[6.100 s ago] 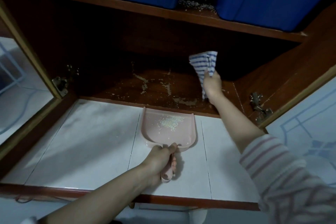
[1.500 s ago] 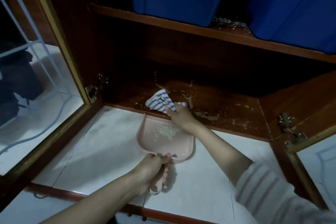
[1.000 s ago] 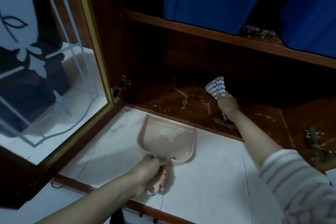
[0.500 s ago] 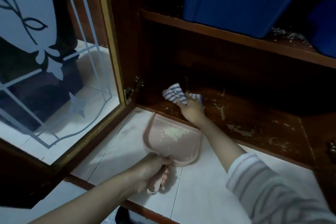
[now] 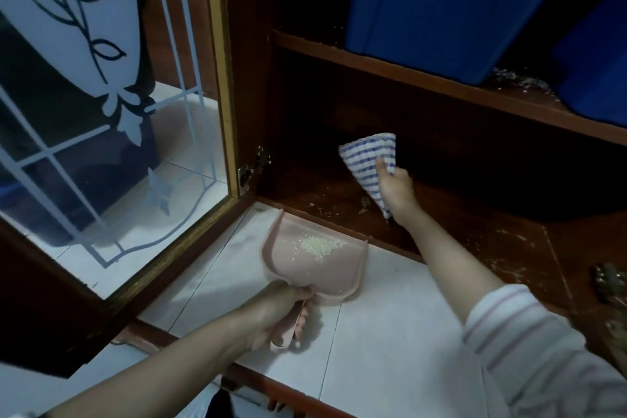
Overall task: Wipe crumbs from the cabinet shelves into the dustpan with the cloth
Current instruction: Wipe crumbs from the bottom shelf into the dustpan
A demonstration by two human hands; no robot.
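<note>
1. Head view: your left hand (image 5: 281, 310) grips the handle of the pink dustpan (image 5: 334, 270) on the tiled desk (image 5: 390, 332).
2. Its mouth meets the edge of the lower shelf (image 5: 475, 234); crumbs (image 5: 319, 244) lie inside.
3. Your right hand (image 5: 398, 193) clutches the striped cloth (image 5: 368, 159) over that crumb-strewn shelf.

Cloth (image 5: 368, 159) over crumbed shelf (image 5: 475, 234)

Your left hand (image 5: 278, 309) covers most of the dustpan handle (image 5: 284, 332); your right hand (image 5: 397, 195) hides part of the cloth (image 5: 368, 159). The view's edges cut off the large blue bin (image 5: 441, 3) and the second blue bin (image 5: 597, 71). Shadow conceals the rear of the lower shelf (image 5: 475, 231).
</note>
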